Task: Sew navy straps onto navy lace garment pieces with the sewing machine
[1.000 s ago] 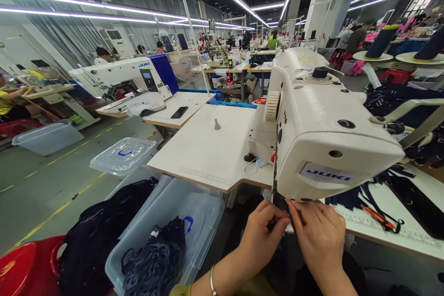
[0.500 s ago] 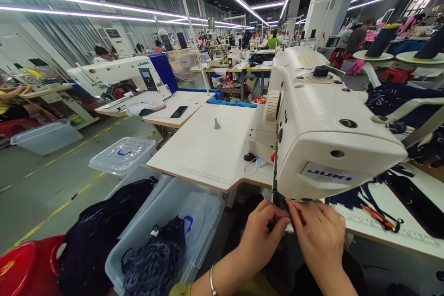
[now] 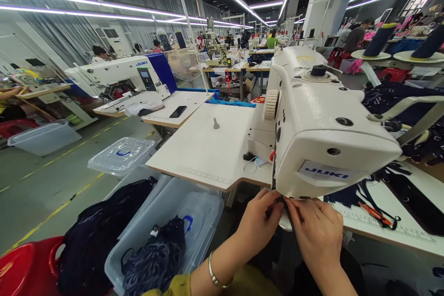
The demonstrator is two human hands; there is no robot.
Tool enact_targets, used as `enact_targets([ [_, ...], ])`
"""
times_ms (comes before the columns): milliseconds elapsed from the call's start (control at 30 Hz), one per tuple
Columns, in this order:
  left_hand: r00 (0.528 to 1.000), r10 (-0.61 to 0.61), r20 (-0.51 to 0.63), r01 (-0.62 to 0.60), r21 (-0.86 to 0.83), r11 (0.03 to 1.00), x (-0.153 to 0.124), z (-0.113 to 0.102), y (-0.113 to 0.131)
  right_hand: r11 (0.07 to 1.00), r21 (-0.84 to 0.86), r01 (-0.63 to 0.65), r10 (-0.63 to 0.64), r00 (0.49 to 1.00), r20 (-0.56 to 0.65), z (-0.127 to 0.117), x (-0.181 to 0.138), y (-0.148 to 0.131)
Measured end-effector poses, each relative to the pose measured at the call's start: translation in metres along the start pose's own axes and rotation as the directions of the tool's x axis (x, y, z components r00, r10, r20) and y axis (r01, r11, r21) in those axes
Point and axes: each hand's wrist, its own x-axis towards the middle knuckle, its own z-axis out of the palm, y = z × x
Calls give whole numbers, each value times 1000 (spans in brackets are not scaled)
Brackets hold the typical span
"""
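Observation:
Both hands work close together under the head of a white JUKI sewing machine (image 3: 333, 125). My left hand (image 3: 262, 219) is closed in a pinch, its fingertips just below the machine's left edge. Beside it, my right hand (image 3: 314, 226) also pinches, thumb and forefinger under the front of the head. A little dark material shows between the fingertips, but its kind is hidden by the fingers and the machine. A round metal plate (image 3: 286, 223) lies just below, between the hands. The needle is out of sight.
A white table (image 3: 204, 148) with a small grey metal piece (image 3: 216, 123) extends left. Below are a clear bin (image 3: 208, 236) of navy straps (image 3: 156, 259) and a red tub (image 3: 24, 268). Orange-handled snips (image 3: 376, 215) and a black phone-like slab (image 3: 414, 199) lie right.
My left hand has shifted slightly up and left, its fingertips moving closer to the machine's edge and away from my right thumb. My right hand stays nearly in place.

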Motion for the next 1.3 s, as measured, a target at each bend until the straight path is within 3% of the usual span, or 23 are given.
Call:
enact_targets([
  [167,998,5,61,-4,-18,1000,6,-2,3,1000,-16,-6,6,1000,2,0,0,0],
  [1300,999,-37,12,37,-6,999,-2,4,-3,998,-55,15,-18,998,-58,-1,-1,-3],
])
